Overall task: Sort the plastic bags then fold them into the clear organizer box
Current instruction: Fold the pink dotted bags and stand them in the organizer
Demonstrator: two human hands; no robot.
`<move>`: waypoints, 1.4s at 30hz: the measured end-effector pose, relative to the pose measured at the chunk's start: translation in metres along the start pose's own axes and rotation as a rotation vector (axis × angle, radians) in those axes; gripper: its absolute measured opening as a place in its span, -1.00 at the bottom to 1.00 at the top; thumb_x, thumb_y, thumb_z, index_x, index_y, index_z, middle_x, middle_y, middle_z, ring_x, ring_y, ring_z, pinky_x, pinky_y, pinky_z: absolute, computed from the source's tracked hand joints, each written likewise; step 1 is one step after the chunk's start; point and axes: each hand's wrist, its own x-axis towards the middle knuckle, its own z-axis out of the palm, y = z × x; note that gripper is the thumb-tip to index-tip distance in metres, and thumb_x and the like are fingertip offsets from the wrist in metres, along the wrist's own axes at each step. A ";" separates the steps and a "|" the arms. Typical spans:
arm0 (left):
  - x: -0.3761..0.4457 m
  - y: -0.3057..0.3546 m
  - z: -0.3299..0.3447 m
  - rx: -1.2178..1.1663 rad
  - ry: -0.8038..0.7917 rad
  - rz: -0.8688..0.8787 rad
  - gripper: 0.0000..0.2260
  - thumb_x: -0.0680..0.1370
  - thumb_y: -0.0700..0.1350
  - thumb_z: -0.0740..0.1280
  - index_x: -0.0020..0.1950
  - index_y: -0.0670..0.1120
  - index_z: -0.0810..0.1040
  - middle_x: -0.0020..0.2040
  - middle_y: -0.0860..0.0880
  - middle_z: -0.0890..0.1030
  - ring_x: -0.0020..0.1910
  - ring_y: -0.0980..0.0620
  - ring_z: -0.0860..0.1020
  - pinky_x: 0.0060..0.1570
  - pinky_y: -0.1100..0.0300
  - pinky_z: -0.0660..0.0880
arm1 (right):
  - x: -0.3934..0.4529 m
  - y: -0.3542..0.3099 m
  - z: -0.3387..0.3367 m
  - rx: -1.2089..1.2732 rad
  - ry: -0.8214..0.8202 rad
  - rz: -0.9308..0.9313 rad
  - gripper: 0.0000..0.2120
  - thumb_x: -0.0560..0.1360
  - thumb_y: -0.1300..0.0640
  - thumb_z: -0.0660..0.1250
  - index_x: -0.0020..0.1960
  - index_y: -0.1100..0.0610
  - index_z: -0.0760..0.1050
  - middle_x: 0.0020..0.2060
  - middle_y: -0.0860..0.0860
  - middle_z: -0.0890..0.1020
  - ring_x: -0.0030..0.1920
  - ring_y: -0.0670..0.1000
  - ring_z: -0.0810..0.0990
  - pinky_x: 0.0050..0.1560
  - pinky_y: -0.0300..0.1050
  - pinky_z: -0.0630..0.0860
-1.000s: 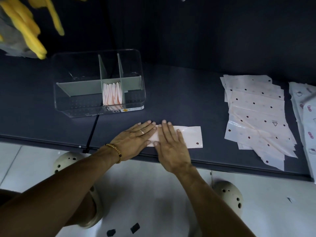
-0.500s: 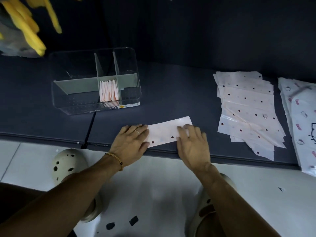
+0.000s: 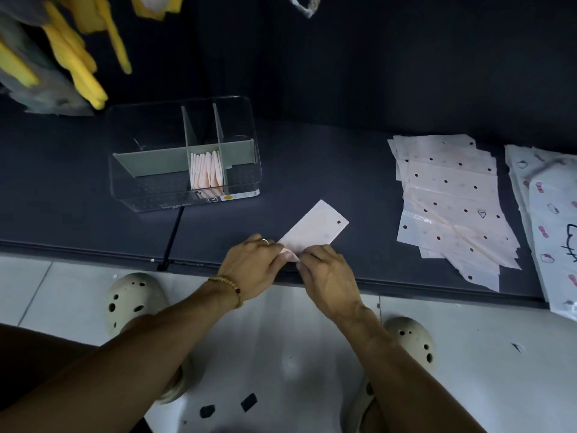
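Folded bag (image 3: 315, 228), near end hidden under hands

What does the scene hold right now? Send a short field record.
left hand: pinches near end of the strip
right hand: pinches same end
strip: folded bag, angled on the table
box: folded bags upright in middle front compartment
dotted pile: unfolded, right of strip
printed pile: far right

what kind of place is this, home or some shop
Hard to say for sure; it looks like a home or small-shop work corner. A low dark counter over a white tiled floor, a clear organizer box, and stacks of dotted plastic bags suggest a packing spot.
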 end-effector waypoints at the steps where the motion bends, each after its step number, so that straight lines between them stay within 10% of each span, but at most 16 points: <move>1: 0.005 0.004 -0.001 -0.083 0.008 -0.080 -0.73 0.59 0.11 0.18 -0.01 0.02 0.60 -0.07 0.00 0.64 -0.03 -0.02 0.54 -0.11 0.12 0.48 | 0.004 -0.002 0.001 0.080 0.017 0.070 -0.94 0.47 0.28 0.37 -0.09 0.23 0.63 -0.17 0.10 0.66 -0.14 0.15 0.60 -0.16 -0.04 0.54; 6: 0.021 0.004 0.001 -0.727 -0.065 -0.410 -0.89 0.40 -0.04 0.49 -0.11 -0.01 0.65 -0.15 0.08 0.68 -0.16 0.16 0.62 -0.18 0.28 0.52 | 0.017 0.014 -0.005 0.550 0.026 0.461 -0.78 0.54 0.22 0.32 -0.28 0.21 0.52 -0.42 -0.01 0.55 -0.40 -0.02 0.46 -0.31 -0.14 0.42; 13: 0.043 0.011 0.014 -0.353 -0.063 -0.490 -0.69 0.53 -0.01 0.34 -0.40 -0.01 0.43 -0.38 0.04 0.50 -0.29 0.00 0.51 -0.26 0.21 0.43 | 0.026 0.020 0.001 0.656 0.096 0.811 -0.93 0.44 0.19 0.45 -0.20 0.07 0.61 -0.32 -0.09 0.65 -0.30 -0.06 0.63 -0.05 -0.13 0.61; 17: 0.050 0.016 0.013 -0.250 -0.074 -0.553 -0.88 0.44 0.02 0.40 -0.18 -0.02 0.63 -0.17 0.01 0.66 -0.14 -0.03 0.60 -0.11 0.14 0.55 | 0.034 0.019 0.001 0.574 0.096 0.851 -0.97 0.42 0.18 0.44 -0.14 0.11 0.64 -0.32 -0.10 0.63 -0.26 -0.09 0.60 -0.06 -0.24 0.54; 21: 0.050 0.014 0.015 -0.097 0.000 -0.483 -0.72 0.41 0.06 0.43 0.02 0.05 0.43 0.00 0.02 0.55 -0.01 -0.03 0.51 -0.12 0.12 0.48 | 0.039 0.023 -0.001 0.585 0.023 0.847 -0.90 0.42 0.20 0.42 -0.11 0.06 0.53 -0.32 -0.12 0.58 -0.26 -0.07 0.60 -0.09 -0.20 0.56; 27: 0.054 0.006 0.026 0.173 -0.181 0.137 -0.63 0.60 -0.05 0.17 0.41 0.08 0.35 0.48 0.04 0.26 0.44 -0.03 0.16 0.30 0.06 0.16 | 0.052 0.041 -0.013 0.439 -0.212 0.728 -0.90 0.46 0.17 0.37 -0.04 0.01 0.55 -0.15 -0.01 0.66 -0.06 0.02 0.63 -0.04 -0.15 0.56; 34: 0.047 0.023 0.040 0.161 -0.026 0.017 -0.69 0.60 -0.07 0.20 0.33 -0.07 0.48 0.25 -0.07 0.46 0.15 -0.11 0.38 0.15 0.04 0.39 | 0.012 0.036 0.001 -0.196 0.184 0.272 -0.73 0.50 0.15 0.34 0.18 0.21 0.55 0.11 0.15 0.60 0.09 0.20 0.57 0.05 0.10 0.49; 37: 0.045 0.020 0.042 0.233 -0.018 0.010 -0.66 0.60 -0.03 0.18 0.36 -0.07 0.45 0.25 -0.05 0.45 0.14 -0.10 0.39 0.09 0.05 0.39 | -0.013 0.034 0.023 -0.188 -0.057 0.375 -0.52 0.64 0.02 0.01 0.51 0.20 0.20 0.51 0.13 0.22 0.52 0.12 0.15 0.48 0.11 0.07; 42: 0.049 0.024 0.039 0.337 -0.029 0.209 -0.60 0.50 -0.13 0.34 0.33 -0.17 0.48 0.32 -0.08 0.49 0.35 -0.14 0.40 0.30 -0.04 0.36 | -0.016 0.038 0.033 -0.196 -0.102 0.397 -0.46 0.64 -0.03 -0.15 0.56 0.18 0.02 0.56 0.09 0.02 0.55 0.04 -0.10 0.47 0.06 -0.24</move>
